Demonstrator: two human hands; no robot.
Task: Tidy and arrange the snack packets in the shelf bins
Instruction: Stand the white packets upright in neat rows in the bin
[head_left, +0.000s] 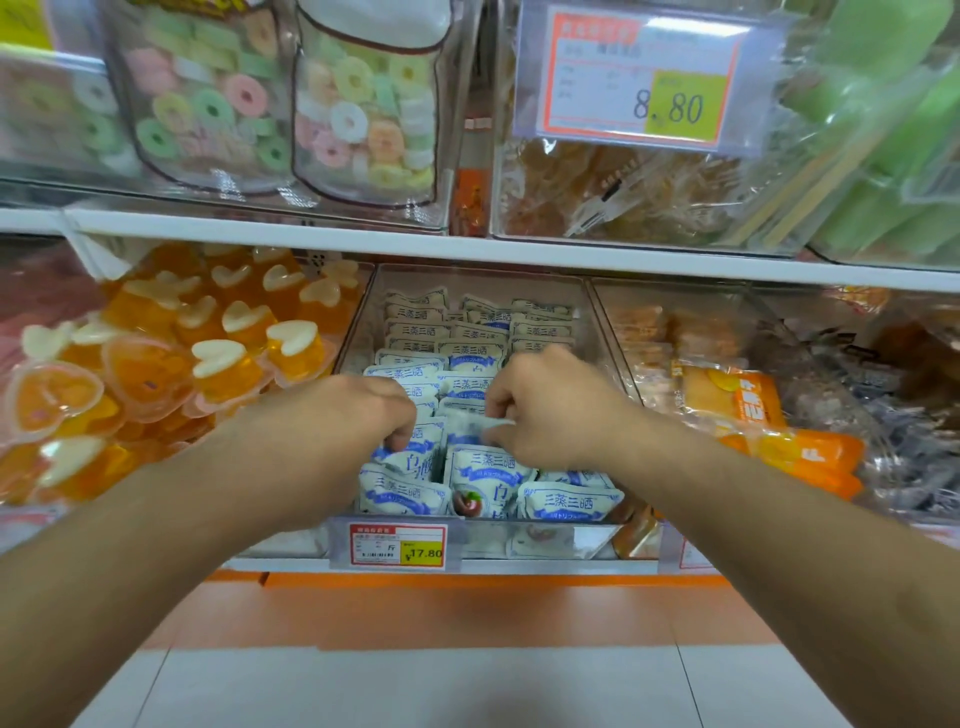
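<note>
At lower centre, a price tag (397, 544) reading 17.80 fronts the clear bin (597, 322). Inside it lie blue-and-white snack packets (485, 478) in rows. The left hand (363, 415), fingers curled down, grips a packet near the bin's front left. Just beside it, the right hand (545, 410) pinches a packet's top edge at the frame's centre. Orange jelly cups (223, 358) fill the neighbouring bin at left.
</note>
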